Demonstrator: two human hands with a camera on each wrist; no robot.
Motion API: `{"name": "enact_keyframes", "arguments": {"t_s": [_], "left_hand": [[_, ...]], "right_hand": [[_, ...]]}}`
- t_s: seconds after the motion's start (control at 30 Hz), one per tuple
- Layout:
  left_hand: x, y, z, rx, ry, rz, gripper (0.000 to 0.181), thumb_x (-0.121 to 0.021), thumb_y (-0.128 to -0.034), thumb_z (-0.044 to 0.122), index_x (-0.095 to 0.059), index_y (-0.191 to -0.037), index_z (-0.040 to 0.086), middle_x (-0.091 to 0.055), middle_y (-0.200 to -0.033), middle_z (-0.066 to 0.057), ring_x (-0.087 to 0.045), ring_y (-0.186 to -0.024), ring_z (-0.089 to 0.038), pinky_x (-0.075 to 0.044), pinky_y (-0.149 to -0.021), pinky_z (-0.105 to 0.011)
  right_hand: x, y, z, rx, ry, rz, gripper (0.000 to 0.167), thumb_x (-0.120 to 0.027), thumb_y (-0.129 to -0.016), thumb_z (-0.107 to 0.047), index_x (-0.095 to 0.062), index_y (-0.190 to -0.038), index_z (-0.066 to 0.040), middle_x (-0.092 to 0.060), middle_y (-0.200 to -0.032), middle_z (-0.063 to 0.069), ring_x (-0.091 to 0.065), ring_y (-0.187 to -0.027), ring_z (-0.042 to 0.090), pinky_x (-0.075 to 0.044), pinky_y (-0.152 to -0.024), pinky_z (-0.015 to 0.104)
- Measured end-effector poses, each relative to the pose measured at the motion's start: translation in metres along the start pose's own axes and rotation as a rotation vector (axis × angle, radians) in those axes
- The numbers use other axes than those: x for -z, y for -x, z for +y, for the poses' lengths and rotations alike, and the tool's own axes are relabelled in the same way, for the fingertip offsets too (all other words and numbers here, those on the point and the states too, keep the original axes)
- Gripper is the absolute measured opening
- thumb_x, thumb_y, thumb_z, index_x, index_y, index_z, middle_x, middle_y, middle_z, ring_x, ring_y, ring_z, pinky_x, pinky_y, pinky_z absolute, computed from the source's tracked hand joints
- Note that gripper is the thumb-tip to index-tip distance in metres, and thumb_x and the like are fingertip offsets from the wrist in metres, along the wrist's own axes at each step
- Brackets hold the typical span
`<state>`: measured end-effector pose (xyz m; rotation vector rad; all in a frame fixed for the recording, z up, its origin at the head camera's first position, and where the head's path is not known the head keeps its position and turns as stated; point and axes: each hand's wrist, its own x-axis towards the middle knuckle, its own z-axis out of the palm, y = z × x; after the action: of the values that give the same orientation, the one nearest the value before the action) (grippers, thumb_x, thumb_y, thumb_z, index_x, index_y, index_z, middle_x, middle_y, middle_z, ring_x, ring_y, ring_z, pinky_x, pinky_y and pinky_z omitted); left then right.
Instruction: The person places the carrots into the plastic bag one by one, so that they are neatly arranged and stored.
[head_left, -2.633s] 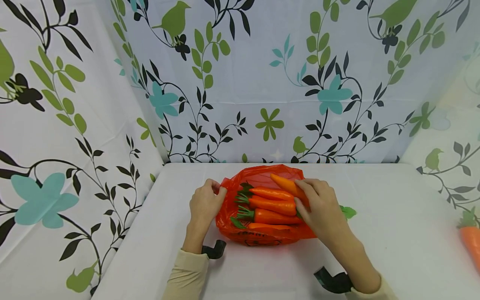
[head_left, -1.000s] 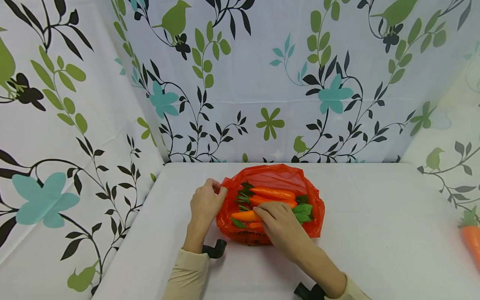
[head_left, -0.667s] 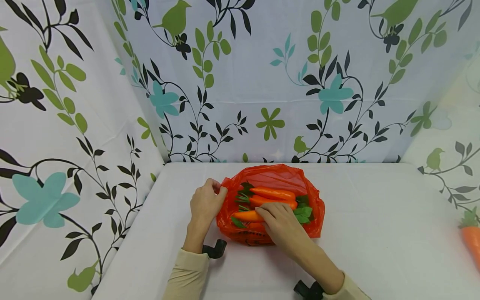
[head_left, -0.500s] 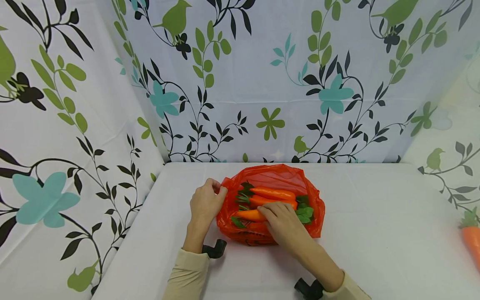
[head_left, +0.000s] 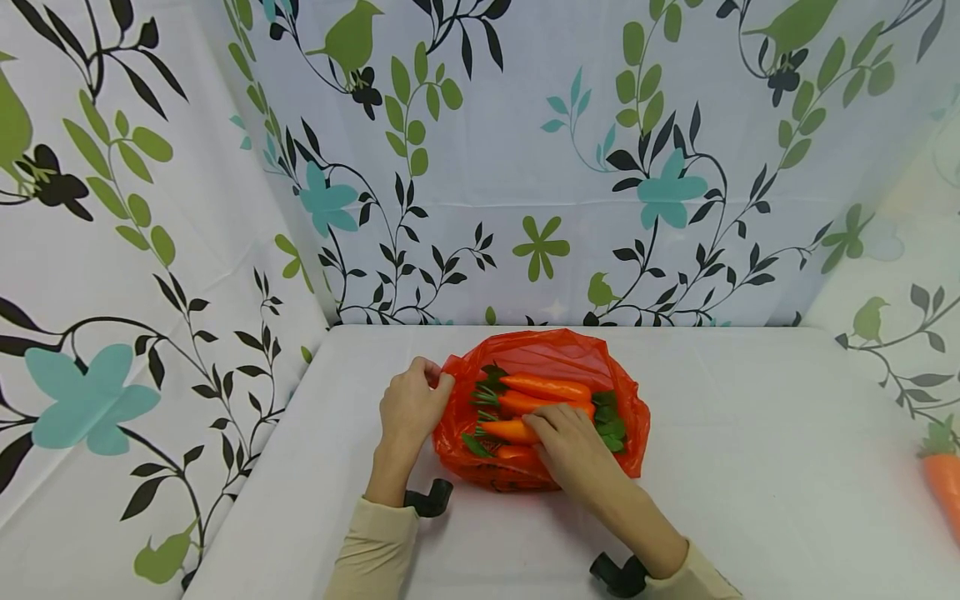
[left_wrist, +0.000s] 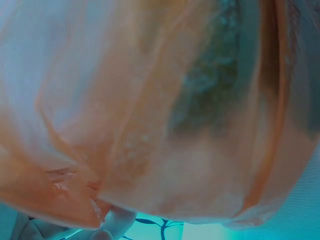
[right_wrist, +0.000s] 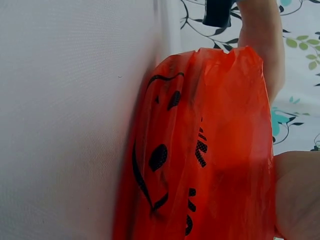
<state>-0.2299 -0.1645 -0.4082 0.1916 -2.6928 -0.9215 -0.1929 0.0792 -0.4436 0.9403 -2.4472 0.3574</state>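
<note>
A red plastic bag (head_left: 555,343) stands with its mouth spread in the middle of the table. Several carrots (head_left: 546,386) with green tops lie inside. On the bag's left edge, my left hand (head_left: 408,406) pinches the plastic. My right hand (head_left: 572,443) reaches over the near rim and grips a carrot (head_left: 504,430) whose tip points left; its leaves (head_left: 611,433) show beyond the hand. The left wrist view is filled by the blurred bag wall (left_wrist: 150,165), with fingertips below. Black print marks the bag (right_wrist: 225,125) in the right wrist view, where part of my right hand (right_wrist: 298,195) appears.
A white table (head_left: 750,433) extends around the bag. Another carrot (head_left: 943,487) is cut off by the right edge of the head view. Patterned curtains (head_left: 480,183) with leaves and birds hang behind and at both sides.
My right hand has brought its carrot from the bag's upper right down and left among the others. In the last second, it has shifted slightly right. My left hand has stayed in place.
</note>
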Motion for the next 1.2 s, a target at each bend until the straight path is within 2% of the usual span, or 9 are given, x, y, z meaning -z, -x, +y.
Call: {"name": "enact_keyframes", "arguments": {"t_s": [0.23, 0.5, 0.83, 1.2], "left_hand": [[-0.0005, -0.0002, -0.0004, 0.002, -0.003, -0.001, 0.026, -0.056, -0.0916, 0.031, -0.065, -0.102, 0.009, -0.072, -0.088, -0.009, -0.059, -0.066, -0.021, -0.053, -0.062, -0.035], [-0.0009, -0.0004, -0.0012, -0.007, -0.004, 0.004, 0.026, -0.056, -0.0915, 0.031, -0.065, -0.102, 0.008, -0.072, -0.090, -0.009, -0.060, -0.067, -0.021, -0.054, -0.063, -0.036], [-0.0017, -0.0010, -0.0017, -0.003, 0.000, -0.003, 0.027, -0.056, -0.0917, 0.031, -0.065, -0.103, 0.008, -0.072, -0.090, -0.009, -0.060, -0.067, -0.021, -0.055, -0.064, -0.036], [-0.0015, -0.0008, -0.0023, -0.010, 0.003, -0.002, 0.027, -0.055, -0.0917, 0.031, -0.065, -0.102, 0.008, -0.072, -0.089, -0.009, -0.059, -0.067, -0.021, -0.054, -0.064, -0.036]], "right_hand": [[0.0002, 0.0004, 0.0036, -0.015, -0.018, -0.024, 0.038, -0.083, -0.079, -0.011, -0.070, -0.115, -0.007, -0.061, -0.105, 0.005, -0.059, -0.097, 0.022, -0.054, -0.089, 0.038], [0.0024, 0.0004, 0.0035, -0.050, -0.012, -0.085, 0.036, -0.081, -0.081, -0.014, -0.068, -0.115, -0.008, -0.062, -0.106, 0.004, -0.058, -0.099, 0.023, -0.052, -0.088, 0.040], [0.0014, 0.0036, 0.0032, -0.046, 0.054, -0.065, 0.031, -0.082, -0.080, -0.017, -0.069, -0.107, -0.010, -0.066, -0.104, 0.004, -0.060, -0.098, 0.024, -0.051, -0.089, 0.042], [0.0033, 0.0025, 0.0016, -0.102, 0.017, -0.136, 0.029, -0.080, -0.083, -0.019, -0.069, -0.108, -0.010, -0.064, -0.103, 0.005, -0.061, -0.102, 0.026, -0.052, -0.092, 0.045]]}}
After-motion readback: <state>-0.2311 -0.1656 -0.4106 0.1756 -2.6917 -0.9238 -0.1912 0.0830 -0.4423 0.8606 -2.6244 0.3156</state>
